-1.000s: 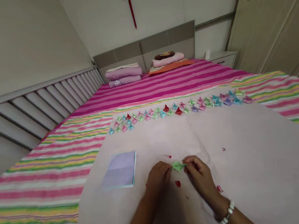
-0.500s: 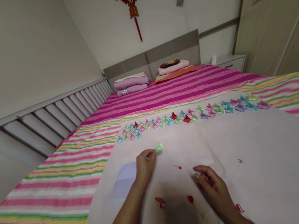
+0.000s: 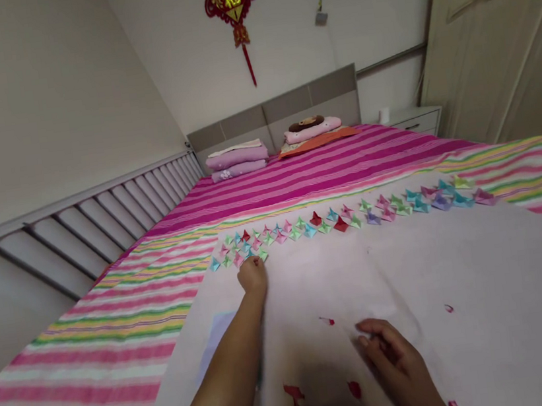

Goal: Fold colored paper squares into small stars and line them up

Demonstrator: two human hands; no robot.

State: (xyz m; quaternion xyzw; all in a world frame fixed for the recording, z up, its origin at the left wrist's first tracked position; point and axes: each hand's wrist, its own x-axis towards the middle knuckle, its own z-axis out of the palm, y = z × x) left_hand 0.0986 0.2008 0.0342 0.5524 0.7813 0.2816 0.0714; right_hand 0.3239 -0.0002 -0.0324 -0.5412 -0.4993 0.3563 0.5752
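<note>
My left hand (image 3: pixel 252 275) reaches out to the left end of the rows of small folded paper boats (image 3: pixel 296 232). Its fingers are closed on a light green paper boat (image 3: pixel 263 255), which stands beside a blue one partly hidden by the hand. The boats are pink, green, blue, red, purple and yellow. Near the front of the white board (image 3: pixel 331 281), my right hand (image 3: pixel 393 353) hovers or rests with fingers loosely curved and apart, holding nothing. Between the hands lies a small red and white scrap (image 3: pixel 327 321).
Red scraps (image 3: pixel 294 396) and a dark red piece (image 3: pixel 355 390) lie at the front of the board. A pale purple sheet (image 3: pixel 214 343) is partly under my left forearm. The board lies on a bed with a striped cover (image 3: pixel 100 345); a slatted rail (image 3: pixel 116 203) runs along the left.
My left hand has moved forward and slightly left, carrying the green paper boat from the open board to the left end of the rows. The right hand stays nearly in place.
</note>
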